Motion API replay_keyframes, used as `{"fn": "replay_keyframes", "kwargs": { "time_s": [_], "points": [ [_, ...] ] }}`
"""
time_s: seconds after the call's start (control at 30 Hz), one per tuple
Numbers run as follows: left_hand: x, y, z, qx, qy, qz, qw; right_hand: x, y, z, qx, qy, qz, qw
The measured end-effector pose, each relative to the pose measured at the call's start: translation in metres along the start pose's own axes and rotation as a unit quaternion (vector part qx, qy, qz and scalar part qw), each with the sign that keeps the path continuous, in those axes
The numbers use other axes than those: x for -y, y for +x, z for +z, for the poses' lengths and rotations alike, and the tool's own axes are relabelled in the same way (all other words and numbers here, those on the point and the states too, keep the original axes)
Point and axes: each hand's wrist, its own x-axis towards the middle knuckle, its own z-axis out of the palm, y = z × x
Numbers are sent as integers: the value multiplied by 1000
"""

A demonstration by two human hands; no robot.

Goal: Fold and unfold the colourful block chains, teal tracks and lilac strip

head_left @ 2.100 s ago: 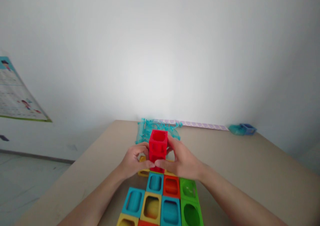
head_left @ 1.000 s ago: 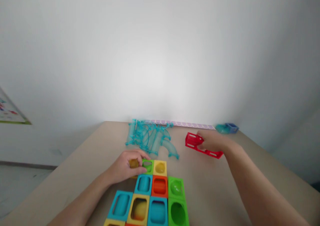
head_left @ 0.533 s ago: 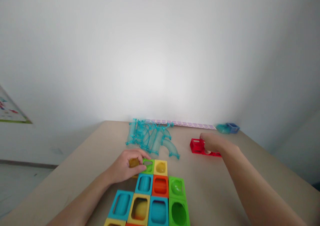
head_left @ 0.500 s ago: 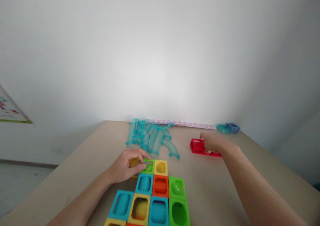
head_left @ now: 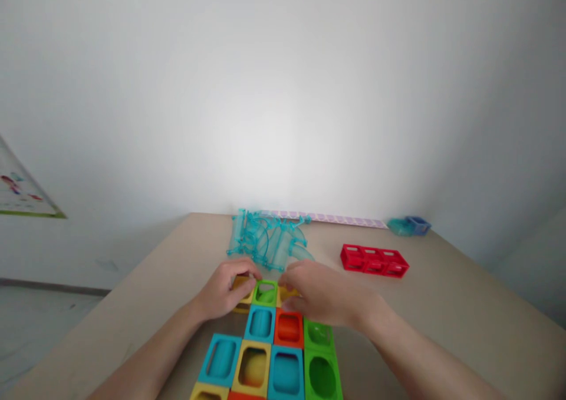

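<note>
A raised assembly of hollow plastic cube blocks in blue, yellow, orange and green stands in front of me, an orange block (head_left: 289, 327) in its middle. My left hand (head_left: 226, 289) curls its fingers and thumb around a yellow block (head_left: 243, 283) at the back left corner. My right hand (head_left: 329, 294) grips another yellow block (head_left: 286, 294) at the back right, partly covering it. Between the two hands sits a green block (head_left: 265, 294). Blue blocks (head_left: 260, 323) and green blocks (head_left: 321, 376) make up part of the nearer rows.
Translucent teal track pieces (head_left: 274, 243) lie in a heap behind the assembly. A row of three red blocks (head_left: 374, 262) rests to the right. At the far right corner are a teal piece (head_left: 400, 227) and a blue block (head_left: 418, 225). A white wall (head_left: 283, 93) rises behind the table (head_left: 177, 252).
My right hand has left the red blocks and moved left to the yellow block at the back of the assembly. My left hand remains at its yellow block.
</note>
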Motion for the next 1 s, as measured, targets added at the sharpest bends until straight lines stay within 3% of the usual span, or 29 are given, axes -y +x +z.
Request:
{"fn": "replay_keyframes", "kwargs": {
  "time_s": [0.1, 0.27, 0.47, 0.8, 1.0],
  "points": [
    [-1, 0, 0, 12, 2, 0, 1000, -5, -1, 1, -14, -6, 13, 1000],
    [-2, 1, 0, 14, 10, -21, 1000, -4, 8, 18, -76, 18, -37, 996],
    [-2, 2, 1, 12, 9, -25, 1000, -7, 27, 40, -48, 87, -9, 995],
    [-2, 3, 2, 33, -2, -38, 999, -7, 27, 39, -20, 155, 47, 987],
    [-2, 3, 1, 37, 1, -39, 999, -5, 27, 39, -26, 131, 47, 990]
  ]
}}
